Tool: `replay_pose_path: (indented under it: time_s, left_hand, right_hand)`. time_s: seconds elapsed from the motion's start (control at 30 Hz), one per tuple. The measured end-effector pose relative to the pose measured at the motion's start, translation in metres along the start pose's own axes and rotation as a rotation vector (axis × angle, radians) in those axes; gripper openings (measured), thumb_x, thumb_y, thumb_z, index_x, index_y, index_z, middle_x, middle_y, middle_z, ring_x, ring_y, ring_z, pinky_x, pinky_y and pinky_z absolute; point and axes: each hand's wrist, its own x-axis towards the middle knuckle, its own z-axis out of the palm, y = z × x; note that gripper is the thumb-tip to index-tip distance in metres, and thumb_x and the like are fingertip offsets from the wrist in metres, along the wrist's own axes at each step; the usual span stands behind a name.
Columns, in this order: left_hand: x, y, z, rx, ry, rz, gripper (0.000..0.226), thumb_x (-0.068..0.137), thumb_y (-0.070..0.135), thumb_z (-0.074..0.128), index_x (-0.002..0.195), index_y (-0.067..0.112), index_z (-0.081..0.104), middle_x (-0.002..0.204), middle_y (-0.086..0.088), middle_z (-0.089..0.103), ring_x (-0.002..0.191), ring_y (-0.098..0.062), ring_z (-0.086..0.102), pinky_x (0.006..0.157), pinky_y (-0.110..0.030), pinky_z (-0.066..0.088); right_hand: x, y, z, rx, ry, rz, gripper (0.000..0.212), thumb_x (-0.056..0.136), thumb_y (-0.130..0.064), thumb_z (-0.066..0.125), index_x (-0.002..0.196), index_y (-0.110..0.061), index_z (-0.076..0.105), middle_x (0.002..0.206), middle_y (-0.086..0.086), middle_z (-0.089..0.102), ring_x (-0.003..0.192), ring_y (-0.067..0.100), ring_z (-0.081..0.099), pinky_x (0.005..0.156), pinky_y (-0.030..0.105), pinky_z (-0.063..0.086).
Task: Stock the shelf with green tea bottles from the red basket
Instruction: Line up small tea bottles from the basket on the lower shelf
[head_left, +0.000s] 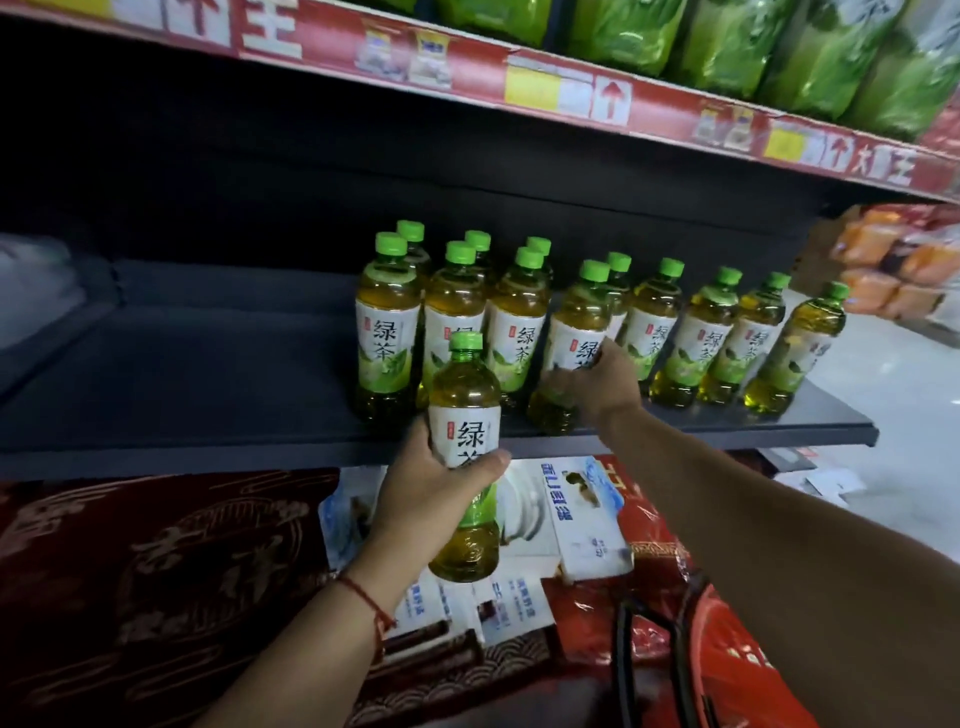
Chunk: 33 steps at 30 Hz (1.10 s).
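Amber tea in a clear plastic bottle with a green cap and white label (464, 447) is held upright by the left hand (434, 491), whose fingers and thumb are wrapped round the label, in front of the shelf edge and not yet on it. The right hand (597, 382) is curled round the lower body of a like bottle (571, 353) standing at the front of the dark shelf board (182, 384).

At twelve o'clock from the hands, the stocked green-capped bottles (519, 317) are seen packed close, some two deep, with the row running out toward three o'clock. The bottle at the far right end (797, 353) appears to lean, near the board's corner. At five o'clock, low in the view, part of the red plastic basket with black handles (727, 639) is visible; its contents cannot be made out.

Risks are judged as follows. Should the right-hand bottle be shoved sideways, its neighbours could be toppled in a chain, as they nearly touch. The front bottles stand close to the lip, so a knock from the incoming bottle could send one over the edge. The unfilled board at nine o'clock is the safer landing place.
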Motion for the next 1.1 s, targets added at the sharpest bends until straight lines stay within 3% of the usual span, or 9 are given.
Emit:
replay_pose_path:
  time_s: [0.2,0.3,0.5,0.63,0.7,0.77,0.83,0.97,1.1]
  left_hand:
    - [0.013,-0.003,-0.002,-0.052,0.011,-0.029,0.043,0.075,0.033,0.084,0.108,0.027,0.057,0.095,0.004,0.071,0.086,-0.014,0.069,0.072,-0.033,0.056]
    - [0.013,-0.002,0.0,-0.074,0.002,-0.028,0.043,0.077,0.028,0.084,0.108,0.024,0.055,0.095,0.004,0.069,0.085,-0.012,0.067,0.064,-0.025,0.049]
    - [0.01,-0.005,0.009,-0.112,-0.015,-0.079,0.046,0.074,0.024,0.085,0.109,0.024,0.056,0.096,0.002,0.07,0.087,-0.015,0.069,0.078,-0.035,0.056]
    - [0.002,-0.003,0.022,-0.115,-0.047,-0.084,0.044,0.074,0.025,0.085,0.108,0.024,0.057,0.093,0.002,0.072,0.084,-0.015,0.07,0.068,-0.029,0.051]
    - [-0.008,-0.001,0.033,-0.106,-0.088,-0.087,0.043,0.075,0.024,0.085,0.109,0.024,0.058,0.094,0.001,0.073,0.086,-0.016,0.07,0.065,-0.028,0.048]
    - [-0.022,-0.002,0.047,-0.099,-0.146,-0.095,0.039,0.076,0.018,0.084,0.108,0.019,0.062,0.093,-0.002,0.075,0.086,-0.018,0.073,0.065,-0.029,0.053]
    - [-0.038,-0.007,0.065,-0.068,-0.218,-0.108,0.041,0.073,0.019,0.086,0.108,0.016,0.065,0.094,-0.001,0.077,0.087,-0.018,0.074,0.072,-0.032,0.06]
    - [-0.075,-0.018,0.097,0.047,-0.294,-0.113,0.064,0.052,0.044,0.084,0.11,0.027,0.062,0.095,0.011,0.076,0.087,-0.006,0.073,0.081,-0.035,0.06]
    - [-0.103,-0.026,0.12,0.14,-0.33,-0.096,0.051,0.061,0.04,0.086,0.104,0.029,0.06,0.089,0.013,0.075,0.08,-0.002,0.071,0.075,-0.032,0.057]
  right_hand:
    - [0.013,0.007,0.019,-0.037,0.049,-0.062,0.044,0.071,-0.014,0.087,0.104,-0.017,0.057,0.097,-0.002,0.07,0.09,0.016,0.068,0.076,0.032,0.056]
    - [0.012,0.008,0.02,-0.031,0.074,-0.093,0.046,0.074,-0.014,0.085,0.107,-0.018,0.054,0.1,-0.004,0.068,0.093,0.014,0.065,0.082,0.031,0.053]
    - [-0.008,0.0,0.01,0.045,-0.04,-0.052,0.046,0.082,-0.019,0.077,0.117,-0.021,0.048,0.122,0.004,0.063,0.107,0.019,0.062,0.088,0.033,0.051]
    - [-0.081,-0.004,-0.021,-0.082,-0.349,-0.013,0.059,0.093,-0.026,0.065,0.145,-0.023,0.037,0.126,-0.006,0.055,0.101,0.003,0.057,0.079,0.015,0.045]
    - [-0.127,0.005,-0.041,-0.116,-0.605,0.054,0.052,0.095,-0.031,0.06,0.142,-0.031,0.039,0.126,-0.013,0.055,0.102,-0.001,0.055,0.078,0.014,0.042]
    - [-0.164,0.022,-0.058,-0.041,-0.707,0.144,0.045,0.093,-0.033,0.063,0.129,-0.045,0.04,0.126,-0.022,0.056,0.108,-0.002,0.058,0.085,0.014,0.042]
    - [-0.186,0.046,-0.07,0.094,-0.659,0.168,0.045,0.089,-0.024,0.07,0.123,-0.044,0.048,0.117,-0.017,0.067,0.104,-0.002,0.065,0.085,0.012,0.048]
    - [-0.208,0.094,-0.089,0.187,-0.498,0.142,0.064,0.07,-0.029,0.085,0.127,-0.023,0.058,0.117,0.002,0.072,0.113,0.02,0.066,0.101,0.045,0.051]
    - [-0.216,0.123,-0.112,0.115,-0.472,0.131,0.063,0.067,-0.031,0.086,0.124,-0.027,0.059,0.113,-0.004,0.073,0.107,0.012,0.068,0.097,0.041,0.053]
